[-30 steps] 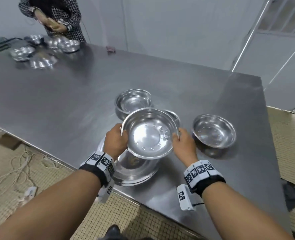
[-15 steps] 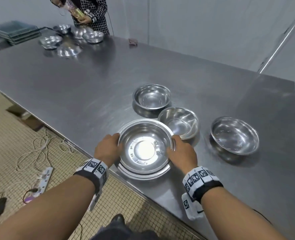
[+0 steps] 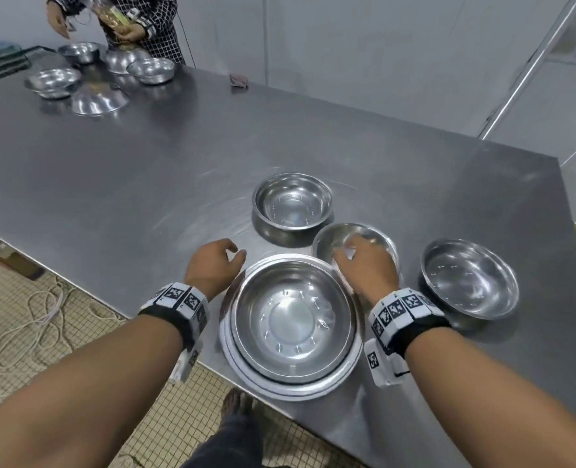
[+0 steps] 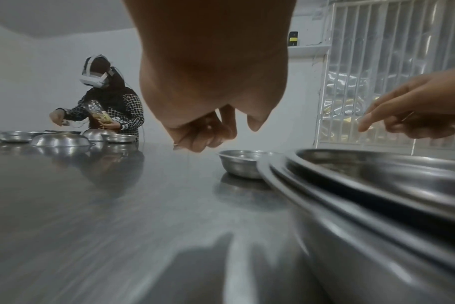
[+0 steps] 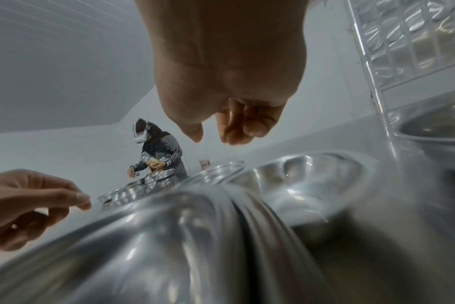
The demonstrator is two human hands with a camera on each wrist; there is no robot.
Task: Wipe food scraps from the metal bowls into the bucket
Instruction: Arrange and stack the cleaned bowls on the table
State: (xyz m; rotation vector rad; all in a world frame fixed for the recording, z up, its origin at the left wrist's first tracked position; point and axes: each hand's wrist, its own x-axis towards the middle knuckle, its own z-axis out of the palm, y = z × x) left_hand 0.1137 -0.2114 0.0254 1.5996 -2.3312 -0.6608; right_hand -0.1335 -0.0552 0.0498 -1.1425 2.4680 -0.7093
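Observation:
A stack of metal bowls (image 3: 293,329) sits at the near edge of the steel table (image 3: 127,177); its rims fill the right of the left wrist view (image 4: 377,185). My left hand (image 3: 217,261) hovers just left of the stack, fingers loosely curled and holding nothing (image 4: 203,135). My right hand (image 3: 360,261) hangs over a small bowl (image 3: 374,234) behind the stack, fingers relaxed and empty (image 5: 237,129). A deeper bowl (image 3: 293,206) stands farther back, and a wide bowl (image 3: 470,278) at the right. No bucket shows in any view.
At the far left end another person (image 3: 144,25) in a checked top handles something over several more bowls (image 3: 97,99). A small cloth (image 3: 239,81) lies at the table's far edge. Cables (image 3: 43,319) trail on the tiled floor left of the table.
The bowl held up in both hands was lowered onto the stack and let go. My left hand drew off to the left; my right hand moved back over the small bowl.

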